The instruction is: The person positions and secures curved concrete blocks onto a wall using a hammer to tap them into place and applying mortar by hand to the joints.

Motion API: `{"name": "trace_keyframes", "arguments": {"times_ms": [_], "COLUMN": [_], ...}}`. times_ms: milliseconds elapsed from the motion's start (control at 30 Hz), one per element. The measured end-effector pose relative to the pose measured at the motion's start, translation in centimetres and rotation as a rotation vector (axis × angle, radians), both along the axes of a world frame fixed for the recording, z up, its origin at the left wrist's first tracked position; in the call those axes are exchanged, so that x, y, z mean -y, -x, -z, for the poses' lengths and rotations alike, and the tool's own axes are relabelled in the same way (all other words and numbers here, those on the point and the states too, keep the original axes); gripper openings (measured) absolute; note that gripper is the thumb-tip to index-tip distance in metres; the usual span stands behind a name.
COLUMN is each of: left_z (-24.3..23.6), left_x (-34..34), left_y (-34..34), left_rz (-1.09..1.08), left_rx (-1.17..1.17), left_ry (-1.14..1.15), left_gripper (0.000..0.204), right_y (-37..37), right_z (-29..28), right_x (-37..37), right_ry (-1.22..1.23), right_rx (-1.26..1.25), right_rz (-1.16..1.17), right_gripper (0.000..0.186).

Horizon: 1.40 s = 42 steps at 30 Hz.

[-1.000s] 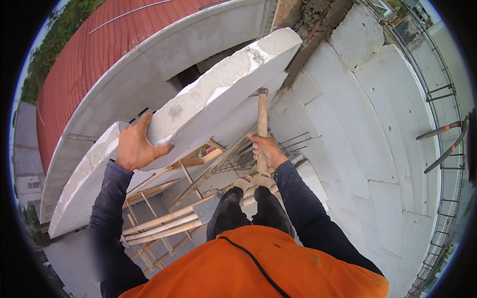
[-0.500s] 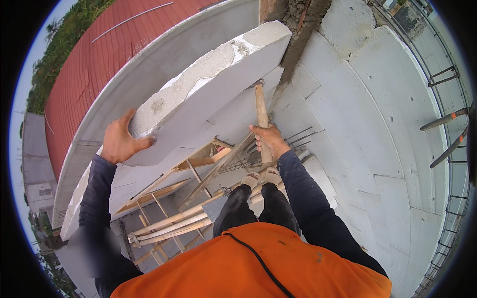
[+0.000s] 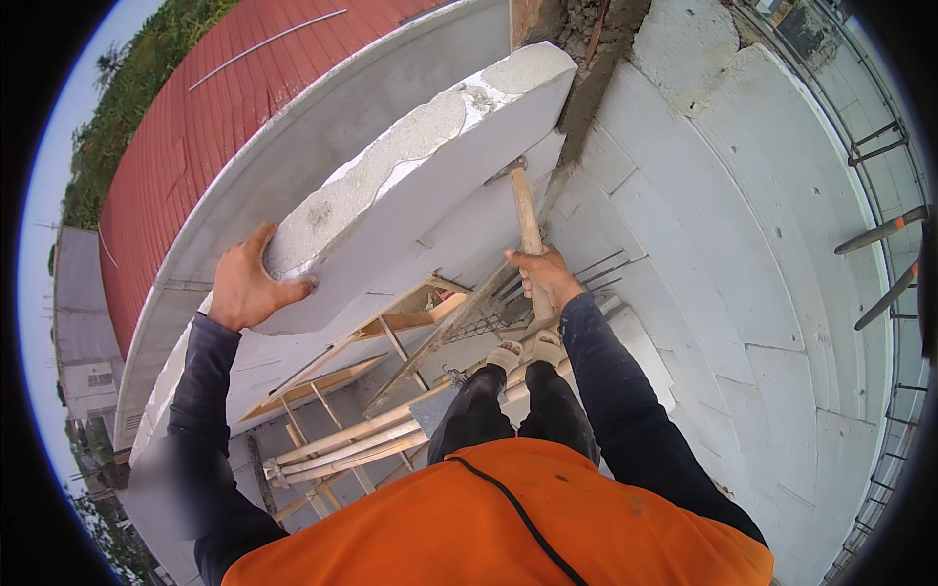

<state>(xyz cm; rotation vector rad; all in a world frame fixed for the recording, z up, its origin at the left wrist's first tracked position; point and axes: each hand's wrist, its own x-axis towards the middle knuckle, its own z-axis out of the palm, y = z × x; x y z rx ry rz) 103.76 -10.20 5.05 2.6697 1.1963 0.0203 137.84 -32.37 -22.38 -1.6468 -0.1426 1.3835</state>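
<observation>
A grey block wall [image 3: 743, 254] spreads over the 3 o'clock side. The pale block slab [image 3: 420, 137], its upper edge rough and chipped, leans across 11 o'clock, in front of the red roof [image 3: 225, 117] at 10. Bundled timber poles [image 3: 357, 444] lie toward 7. At 1 o'clock, the wooden-handled hammer [image 3: 528, 210] has its head close to the slab's near face; contact cannot be told. At 9 o'clock, the left hand [image 3: 249, 285] is spread wide over the slab's edge, thumb apart from fingers; how firmly it presses is unclear. Just off centre toward 3, the right hand [image 3: 552, 277] is closed around the lower handle. Short, square, light taps would probably suit this brittle-looking slab, with the left hand bracing well clear.
</observation>
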Motion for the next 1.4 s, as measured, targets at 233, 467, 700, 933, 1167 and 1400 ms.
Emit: {"name": "trace_keyframes", "arguments": {"times_ms": [233, 467, 700, 933, 1167, 1400], "left_z": [0.6, 3.6, 5.5, 2.3, -5.1, -6.0], "left_x": [3.2, 3.8, 3.2, 3.5, 2.2, 2.7], "left_y": [-0.9, 0.3, 0.8, -0.5, -2.5, -3.8], "left_rz": [-0.081, -0.101, -0.097, -0.054, 0.001, 0.007], "left_rx": [0.06, 0.108, 0.121, 0.061, -0.011, -0.132], "left_ry": [0.037, 0.0, -0.013, 0.011, 0.0, 0.04], "left_gripper": [0.093, 0.094, 0.097, 0.097, 0.088, 0.089], "right_y": [0.0, -2.4, -2.8, -1.7, -0.2, -3.2], "right_z": [-2.5, -2.3, -1.5, -2.4, -3.2, -2.4], "right_x": [-0.2, 0.8, 1.3, 1.6, 1.5, 2.9], "right_ry": [-0.032, -0.066, -0.042, -0.099, -0.156, -0.021], "right_rx": [-0.094, 0.024, 0.024, -0.033, -0.012, 0.341], "right_rz": [0.082, 0.017, 0.047, 0.088, 0.058, -0.107], "right_gripper": [0.034, 0.035, 0.033, 0.034, 0.032, 0.042]}}
